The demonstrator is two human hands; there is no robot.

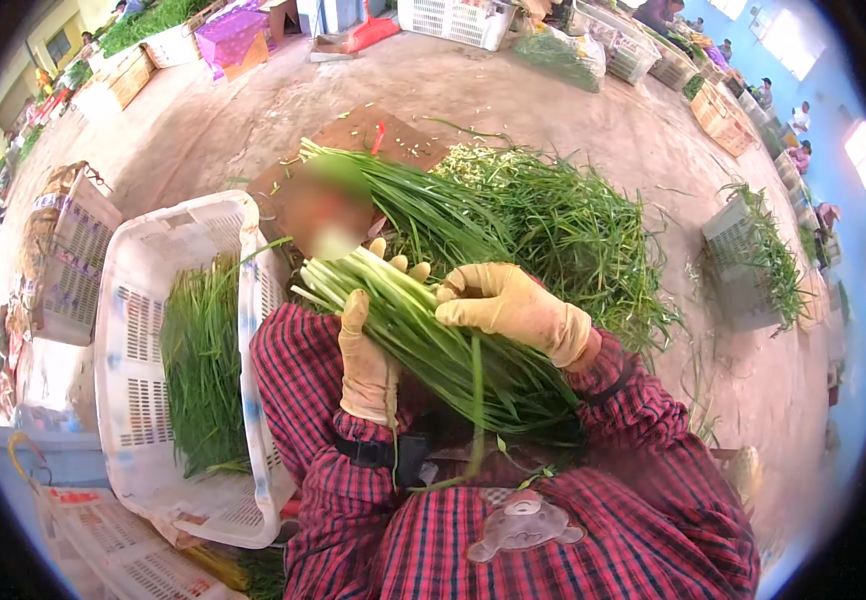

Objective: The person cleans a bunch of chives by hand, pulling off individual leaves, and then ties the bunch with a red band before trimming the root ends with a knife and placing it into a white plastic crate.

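A bunch of garlic chives (pixel 453 370) lies across my lap, its pale stem ends up and to the left. My left hand (pixel 367 365), in a cream glove, is wrapped around it near those ends, thumb in front and fingertips showing behind. My right hand (pixel 523 308), gloved alike, has its fingers pinched against the stalks from the right side. One long leaf (pixel 477 400) dangles below the right hand. Beyond the bunch, more long chives (pixel 433 195) rest on a brown board (pixel 408 135). A blurred patch hides part of that board.
At my left stands a white plastic crate (pixel 123 350) with chives (pixel 198 370) stacked inside. Loose leaves (pixel 593 235) are heaped ahead to the right. A grey crate (pixel 738 265) stands farther right. Several crates and people line the far walls.
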